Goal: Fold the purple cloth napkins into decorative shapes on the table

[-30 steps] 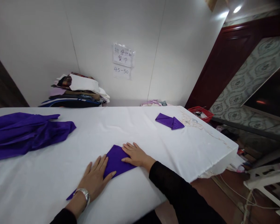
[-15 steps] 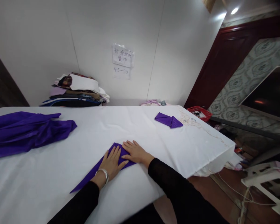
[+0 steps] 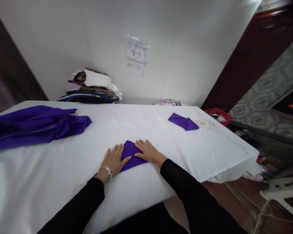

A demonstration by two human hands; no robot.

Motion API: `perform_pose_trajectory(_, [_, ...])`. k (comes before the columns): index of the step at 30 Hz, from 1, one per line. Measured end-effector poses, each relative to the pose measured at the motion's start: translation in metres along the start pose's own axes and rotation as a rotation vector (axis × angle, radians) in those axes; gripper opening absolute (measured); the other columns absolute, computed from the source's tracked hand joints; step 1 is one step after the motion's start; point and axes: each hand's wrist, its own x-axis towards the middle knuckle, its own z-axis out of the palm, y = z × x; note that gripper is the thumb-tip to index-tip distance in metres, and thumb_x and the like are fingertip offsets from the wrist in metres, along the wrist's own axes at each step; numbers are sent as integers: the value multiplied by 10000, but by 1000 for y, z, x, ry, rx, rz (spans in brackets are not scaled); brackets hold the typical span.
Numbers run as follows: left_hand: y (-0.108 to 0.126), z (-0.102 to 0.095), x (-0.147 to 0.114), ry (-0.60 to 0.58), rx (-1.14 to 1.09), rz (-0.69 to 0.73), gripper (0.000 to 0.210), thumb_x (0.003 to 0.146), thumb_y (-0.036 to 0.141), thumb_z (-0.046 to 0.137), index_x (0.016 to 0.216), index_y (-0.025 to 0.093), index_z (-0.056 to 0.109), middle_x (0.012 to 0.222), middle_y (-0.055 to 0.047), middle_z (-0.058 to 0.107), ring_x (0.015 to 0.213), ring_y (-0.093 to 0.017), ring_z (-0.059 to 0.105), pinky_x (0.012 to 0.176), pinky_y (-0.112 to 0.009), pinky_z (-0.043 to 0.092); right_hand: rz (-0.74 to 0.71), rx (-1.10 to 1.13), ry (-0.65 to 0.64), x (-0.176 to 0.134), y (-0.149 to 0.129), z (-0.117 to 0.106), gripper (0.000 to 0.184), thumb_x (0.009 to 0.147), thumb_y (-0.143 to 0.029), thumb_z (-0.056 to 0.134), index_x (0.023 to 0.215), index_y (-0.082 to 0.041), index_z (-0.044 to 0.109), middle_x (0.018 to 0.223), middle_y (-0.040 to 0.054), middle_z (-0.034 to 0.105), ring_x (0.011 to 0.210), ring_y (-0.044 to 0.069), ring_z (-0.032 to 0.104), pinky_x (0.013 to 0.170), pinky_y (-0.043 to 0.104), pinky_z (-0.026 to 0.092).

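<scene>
A purple cloth napkin (image 3: 130, 152), folded to a point at its far edge, lies flat on the white tablecloth (image 3: 146, 185) in front of me. My left hand (image 3: 113, 161), with a silver bracelet at the wrist, rests spread on the napkin's left part and covers much of it. A narrow tip shows beyond that wrist. My right hand (image 3: 146, 151) lies flat on the right part, thumb pointing left. Both hands press from above and grasp nothing. Farther off to the right is a second purple napkin (image 3: 184, 122), folded into a compact strip.
Loose purple cloth (image 3: 41, 125) is heaped at the table's left. Folded clothes (image 3: 92, 87) are stacked by the wall, under and left of a paper sign (image 3: 136, 55). A red basket (image 3: 226, 117) stands past the far right corner; a white stool (image 3: 283, 191) is at right.
My left hand has slid left along the napkin, uncovering more of its middle. The right hand stays on the right part. The whole view has shifted slightly with my head.
</scene>
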Motion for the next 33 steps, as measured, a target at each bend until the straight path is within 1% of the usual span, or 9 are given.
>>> perform_pose_trajectory(7, [3, 0, -4, -18, -42, 0, 811, 836, 666, 191, 1422, 108, 247, 1489, -98, 235, 1375, -269, 148, 1097, -474, 86, 72, -32, -14, -10, 10, 3, 675, 889, -613, 231, 1430, -209, 241, 1497, 60, 210, 1383, 215, 128, 1104, 462, 65])
perform_pose_trajectory(14, [4, -2, -7, -38, -95, 4, 823, 832, 681, 180, 1424, 112, 240, 1499, -102, 206, 1380, -277, 121, 1103, -474, 60, 201, -121, -4, -41, 35, 2, 612, 915, -560, 192, 1426, -230, 255, 1500, 39, 197, 1385, 205, 120, 1100, 458, 89])
perform_pose_trajectory(18, [4, -4, -7, -60, -108, -1, 845, 821, 697, 157, 1432, 115, 212, 1508, -82, 181, 1385, -266, 99, 1111, -472, 56, 254, -167, 5, -58, 49, 5, 572, 926, -525, 196, 1416, -242, 278, 1499, 29, 205, 1382, 208, 134, 1092, 471, 115])
perform_pose_trajectory(21, [4, -5, -8, -70, -99, -7, 846, 817, 699, 143, 1436, 124, 202, 1510, -69, 174, 1388, -256, 88, 1115, -471, 56, 294, -189, 21, -70, 59, 6, 551, 929, -505, 214, 1406, -241, 299, 1497, 31, 213, 1379, 212, 151, 1087, 482, 127])
perform_pose_trajectory(24, [4, -4, -8, -63, -97, -6, 841, 814, 701, 138, 1435, 139, 212, 1508, -63, 183, 1389, -255, 89, 1117, -469, 61, 371, -181, 48, -82, 63, 5, 535, 932, -480, 222, 1399, -234, 312, 1489, 48, 240, 1373, 215, 176, 1080, 495, 143])
perform_pose_trajectory(26, [3, -3, -7, -54, -98, -5, 844, 812, 704, 138, 1433, 138, 220, 1507, -66, 186, 1388, -257, 93, 1117, -473, 66, 435, -156, 89, -86, 59, 4, 543, 935, -465, 206, 1399, -202, 314, 1484, 73, 249, 1372, 218, 178, 1077, 496, 153])
perform_pose_trajectory(28, [3, -2, -7, -47, -98, -3, 847, 813, 703, 143, 1432, 130, 221, 1506, -72, 187, 1387, -260, 97, 1115, -479, 71, 449, -139, 155, -85, 47, 2, 557, 937, -455, 194, 1400, -168, 310, 1485, 93, 241, 1376, 219, 163, 1083, 489, 141])
perform_pose_trajectory(30, [4, -1, -7, -39, -94, 0, 838, 818, 695, 153, 1431, 127, 223, 1504, -76, 194, 1386, -260, 103, 1113, -482, 74, 376, -137, 200, -76, 28, 1, 569, 933, -466, 208, 1403, -160, 306, 1488, 97, 229, 1380, 220, 146, 1093, 478, 113])
perform_pose_trajectory(33, [5, -2, -7, -30, -84, -1, 814, 828, 678, 183, 1426, 128, 237, 1500, -84, 205, 1384, -262, 116, 1110, -483, 86, 167, -125, 149, -52, -8, 3, 599, 919, -508, 253, 1412, -171, 291, 1486, 91, 236, 1380, 222, 145, 1102, 458, 90])
